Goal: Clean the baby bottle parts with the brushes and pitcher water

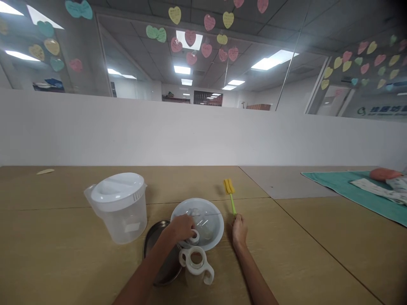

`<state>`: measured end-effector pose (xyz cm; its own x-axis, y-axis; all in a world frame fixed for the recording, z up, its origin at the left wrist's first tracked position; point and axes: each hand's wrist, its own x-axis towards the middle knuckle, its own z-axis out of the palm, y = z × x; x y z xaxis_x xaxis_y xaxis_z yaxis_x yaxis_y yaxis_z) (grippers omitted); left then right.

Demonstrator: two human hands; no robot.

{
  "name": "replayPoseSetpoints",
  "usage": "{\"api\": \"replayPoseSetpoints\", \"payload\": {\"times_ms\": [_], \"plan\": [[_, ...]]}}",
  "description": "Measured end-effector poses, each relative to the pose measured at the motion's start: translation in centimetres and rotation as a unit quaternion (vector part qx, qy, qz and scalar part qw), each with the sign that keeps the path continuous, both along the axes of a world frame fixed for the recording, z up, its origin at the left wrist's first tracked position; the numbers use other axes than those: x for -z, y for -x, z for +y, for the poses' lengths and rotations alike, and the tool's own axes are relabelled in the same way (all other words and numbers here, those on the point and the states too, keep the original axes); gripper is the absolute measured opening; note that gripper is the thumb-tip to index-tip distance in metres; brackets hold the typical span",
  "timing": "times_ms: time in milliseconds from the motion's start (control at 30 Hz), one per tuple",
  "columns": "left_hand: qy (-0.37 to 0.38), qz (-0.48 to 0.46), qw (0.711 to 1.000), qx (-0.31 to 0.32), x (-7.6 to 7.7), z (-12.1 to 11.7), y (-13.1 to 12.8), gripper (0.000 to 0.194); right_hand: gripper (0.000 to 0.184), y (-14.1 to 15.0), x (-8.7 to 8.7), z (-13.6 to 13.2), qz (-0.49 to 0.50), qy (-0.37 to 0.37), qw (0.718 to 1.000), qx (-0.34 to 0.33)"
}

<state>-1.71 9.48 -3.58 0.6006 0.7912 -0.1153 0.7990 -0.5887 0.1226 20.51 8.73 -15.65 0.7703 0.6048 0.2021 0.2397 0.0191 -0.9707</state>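
Note:
My left hand (181, 228) is closed on a small white ring-shaped part (193, 238) at the near rim of a pale blue bowl (211, 212). A clear bottle body lies inside the bowl. My right hand (239, 231) grips the green handle of a brush with a yellow sponge head (229, 189), which points away from me just right of the bowl. A white collar with two handles (197, 262) rests on the table below the bowl, partly on a dark metal plate (155, 245).
A translucent white pitcher with a lid (119, 205) stands left of the bowl. A teal cloth (349, 186) with fabric items lies at the far right. A white partition wall (203, 131) runs along the table's far edge.

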Motion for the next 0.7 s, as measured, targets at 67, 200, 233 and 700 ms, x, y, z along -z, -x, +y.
{"api": "replayPoseSetpoints", "payload": {"times_ms": [67, 200, 233, 700], "plan": [[-0.016, -0.004, 1.000, -0.004, -0.2, 0.1, 0.1, 0.023, 0.026, 0.0, 0.0, 0.0, 0.010, 0.007, 1.000, 0.005], [-0.070, -0.028, 0.997, -0.009, -0.6, 0.1, -0.1, 0.031, 0.025, 0.0, 0.0, 0.1, 0.025, 0.022, 0.999, 0.009], [-0.084, -0.041, 0.996, -0.007, -0.7, 0.1, -0.2, 0.030, 0.025, -0.1, 0.0, 0.1, 0.027, 0.024, 0.999, 0.009], [0.032, -0.136, 0.987, 0.077, 0.8, -0.2, -1.6, 0.028, 0.027, 0.3, -0.5, -0.3, 0.013, 0.004, 1.000, 0.000]]}}
